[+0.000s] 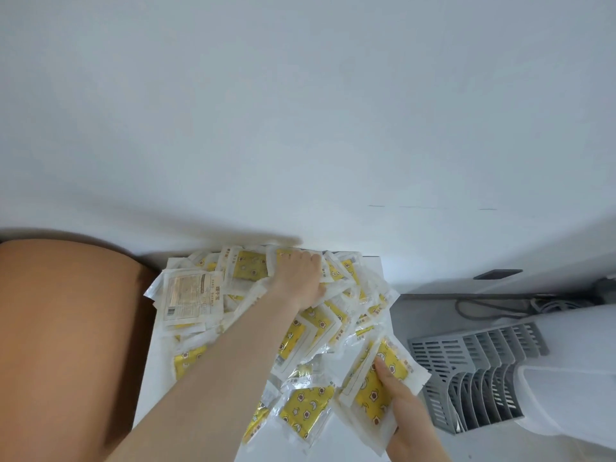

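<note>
Clutching crinkly heaped packets (328, 316) is the left grip (297, 278), while the right grip (401, 411) pinches 1 flat yellow pouch (366, 399).

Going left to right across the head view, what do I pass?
Brown cardboard box → white packet lying label side up → left hand gripping piled yellow-and-white packets → yellow patterned packet held by the right hand → grey slatted plastic rack → white plastic container.

Glossy clear-plastic yellow-printed sachets (293, 328) heaped; beside heap, matt grey slatted plastic rack (466, 371), matt brown cardboard box (66, 328).
</note>
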A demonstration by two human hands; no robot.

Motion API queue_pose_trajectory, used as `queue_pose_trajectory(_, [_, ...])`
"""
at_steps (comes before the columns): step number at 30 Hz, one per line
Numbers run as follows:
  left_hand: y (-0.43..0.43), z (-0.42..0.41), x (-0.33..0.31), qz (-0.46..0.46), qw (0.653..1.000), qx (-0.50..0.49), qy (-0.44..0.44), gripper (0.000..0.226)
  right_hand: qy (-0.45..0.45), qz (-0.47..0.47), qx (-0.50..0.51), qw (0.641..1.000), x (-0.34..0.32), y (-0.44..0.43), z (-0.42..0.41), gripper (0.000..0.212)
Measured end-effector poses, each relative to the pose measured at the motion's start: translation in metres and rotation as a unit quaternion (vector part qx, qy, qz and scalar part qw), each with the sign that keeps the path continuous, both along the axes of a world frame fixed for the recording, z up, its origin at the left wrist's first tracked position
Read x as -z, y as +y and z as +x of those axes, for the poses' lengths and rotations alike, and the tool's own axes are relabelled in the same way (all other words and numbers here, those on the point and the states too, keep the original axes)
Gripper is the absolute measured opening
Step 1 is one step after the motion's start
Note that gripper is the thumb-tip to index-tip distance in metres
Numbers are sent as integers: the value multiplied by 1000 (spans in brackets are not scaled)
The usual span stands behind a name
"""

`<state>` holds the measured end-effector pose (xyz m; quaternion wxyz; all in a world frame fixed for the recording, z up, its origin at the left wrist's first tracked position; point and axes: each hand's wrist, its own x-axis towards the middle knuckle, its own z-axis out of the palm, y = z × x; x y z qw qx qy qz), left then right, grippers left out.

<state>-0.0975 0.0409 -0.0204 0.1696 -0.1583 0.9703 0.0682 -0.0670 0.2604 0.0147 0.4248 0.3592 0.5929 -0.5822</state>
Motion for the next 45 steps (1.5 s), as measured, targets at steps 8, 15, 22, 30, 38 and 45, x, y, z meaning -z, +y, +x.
queue_pose_trajectory(8, [-1, -2, -6, -46, 998, 49, -8, 20, -15, -19, 32, 999, 1, -10, 3, 50])
queue_pose_trajectory(15, [18, -19, -23, -36, 994, 75, 72, 21, -21, -46, 49, 997, 5, -6, 4, 26])
queue_pose_trajectory(22, [15, -24, 9, 132, 988, -81, -16, 25, -12, -26, 79, 996, 12, 3, 7, 41])
queue_pose_trajectory(30, [-6, -26, 17, -11, 996, -62, -60, 71, -33, 21, 60, 997, 22, 8, 17, 84])
queue_pose_trajectory(38, [6, -28, 4, 147, 980, -133, 12, 49, 5, 6, 35, 999, 11, 0, 11, 64])
queue_pose_trajectory(45, [3, -3, -45, 387, 877, -275, 71, 60, 44, -16, -11, 999, -19, -11, 1, 48])
